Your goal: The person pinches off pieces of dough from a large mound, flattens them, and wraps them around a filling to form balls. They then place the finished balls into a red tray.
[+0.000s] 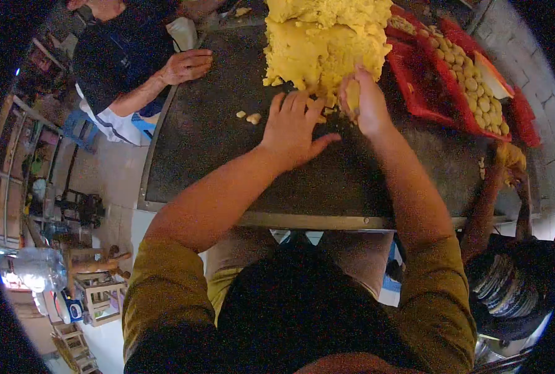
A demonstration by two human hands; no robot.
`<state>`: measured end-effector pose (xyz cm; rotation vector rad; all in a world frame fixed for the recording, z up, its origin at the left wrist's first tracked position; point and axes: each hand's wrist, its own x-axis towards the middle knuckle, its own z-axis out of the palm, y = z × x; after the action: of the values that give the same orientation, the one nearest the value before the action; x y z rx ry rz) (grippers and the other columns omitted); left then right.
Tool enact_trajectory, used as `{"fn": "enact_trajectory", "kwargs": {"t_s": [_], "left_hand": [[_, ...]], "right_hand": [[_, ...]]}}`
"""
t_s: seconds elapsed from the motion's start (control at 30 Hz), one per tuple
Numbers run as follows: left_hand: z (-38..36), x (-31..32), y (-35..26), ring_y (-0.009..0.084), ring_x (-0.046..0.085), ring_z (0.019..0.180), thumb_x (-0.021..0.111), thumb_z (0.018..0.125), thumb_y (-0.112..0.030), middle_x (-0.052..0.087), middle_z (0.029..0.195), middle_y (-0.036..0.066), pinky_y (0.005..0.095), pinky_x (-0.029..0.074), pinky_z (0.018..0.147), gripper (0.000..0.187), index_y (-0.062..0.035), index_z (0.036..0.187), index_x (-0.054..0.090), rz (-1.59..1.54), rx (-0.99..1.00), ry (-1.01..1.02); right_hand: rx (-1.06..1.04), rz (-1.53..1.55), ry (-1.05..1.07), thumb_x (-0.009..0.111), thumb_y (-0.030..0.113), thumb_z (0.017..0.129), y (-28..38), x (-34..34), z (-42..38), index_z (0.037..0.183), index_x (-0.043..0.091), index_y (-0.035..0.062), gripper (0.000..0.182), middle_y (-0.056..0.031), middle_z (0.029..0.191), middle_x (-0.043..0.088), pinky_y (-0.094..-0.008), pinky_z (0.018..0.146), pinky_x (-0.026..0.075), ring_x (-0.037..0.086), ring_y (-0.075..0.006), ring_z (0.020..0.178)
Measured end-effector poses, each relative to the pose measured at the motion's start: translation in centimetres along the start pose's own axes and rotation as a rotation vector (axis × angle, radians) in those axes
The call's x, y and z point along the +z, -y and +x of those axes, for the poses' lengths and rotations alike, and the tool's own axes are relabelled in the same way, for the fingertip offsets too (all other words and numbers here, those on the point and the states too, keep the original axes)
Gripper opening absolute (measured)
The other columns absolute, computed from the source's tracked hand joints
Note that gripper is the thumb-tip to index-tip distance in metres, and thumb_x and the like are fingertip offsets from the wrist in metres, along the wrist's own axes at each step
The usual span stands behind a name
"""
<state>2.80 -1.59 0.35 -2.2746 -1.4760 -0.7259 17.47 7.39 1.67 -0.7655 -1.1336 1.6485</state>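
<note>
A big mass of yellow dough (327,50) lies on the dark tabletop at the top of the head view, its near edge rough and crumbly. My left hand (293,128) rests palm down just in front of that edge, fingers spread and thumb stretched out to the right. Small dough crumbs lie by its fingertips. My right hand (370,103) is closed around a lump of dough (353,96), close to the right corner of the mass. Left of my left hand, a few small dough bits (253,118) lie on the table.
Red trays (414,87) stand at the right, one filled with round dough balls (477,93). At the left edge another person's hand (187,65) rests on the tabletop (196,156). A second person's hands (511,165) handle dough at the right. Wooden stools (97,299) stand on the floor, lower left.
</note>
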Motion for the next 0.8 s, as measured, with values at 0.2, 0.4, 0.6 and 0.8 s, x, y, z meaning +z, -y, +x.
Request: {"fn": "enact_trajectory", "kwargs": {"t_s": [0.2,0.4,0.6,0.8], "left_hand": [[-1.5,-0.7,0.1,0.033,0.042,0.107,0.058,0.074,-0.041,0.046,0.112,0.017,0.0472,0.031,0.091,0.055,-0.005,0.114,0.046,0.133,0.062,-0.089],[-0.4,0.2,0.6,0.0309,0.042,0.108,0.058,0.074,-0.036,0.046,0.113,0.015,0.0497,0.031,0.091,0.048,-0.0075,0.111,0.048,0.12,-0.032,-0.026],[-1.3,-0.2,-1.0,0.0312,0.041,0.109,0.058,0.074,-0.033,0.046,0.112,0.015,0.0507,0.027,0.095,0.044,-0.0102,0.111,0.049,0.16,0.194,-0.05],[-0.4,1.3,0.2,0.0328,0.043,0.106,0.057,0.074,-0.031,0.048,0.109,0.015,0.0497,0.031,0.091,0.042,-0.0073,0.109,0.049,0.13,-0.037,-0.114]], "right_hand": [[-0.173,-0.231,0.006,0.046,0.027,0.087,-0.3,-0.9,0.4,0.103,0.054,0.004,0.029,-0.0076,0.086,0.059,-0.0269,0.057,0.046,0.058,-0.0174,0.071],[-0.105,-0.091,0.069,0.05,0.024,0.086,-0.1,-0.8,-0.1,0.105,0.054,0.0052,0.027,-0.0077,0.091,0.06,-0.0265,0.063,0.046,0.059,-0.0153,0.077],[-0.102,-0.258,-0.051,0.048,0.037,0.087,1.1,0.7,-1.5,0.084,0.056,0.006,0.033,-0.0051,0.071,0.056,-0.0238,0.049,0.039,0.053,-0.011,0.059],[0.117,-0.325,0.076,0.046,0.047,0.086,1.2,0.3,-1.5,0.059,0.047,0.0102,0.045,-0.0013,0.046,0.043,-0.0223,0.035,0.03,0.041,-0.0094,0.038]]}}
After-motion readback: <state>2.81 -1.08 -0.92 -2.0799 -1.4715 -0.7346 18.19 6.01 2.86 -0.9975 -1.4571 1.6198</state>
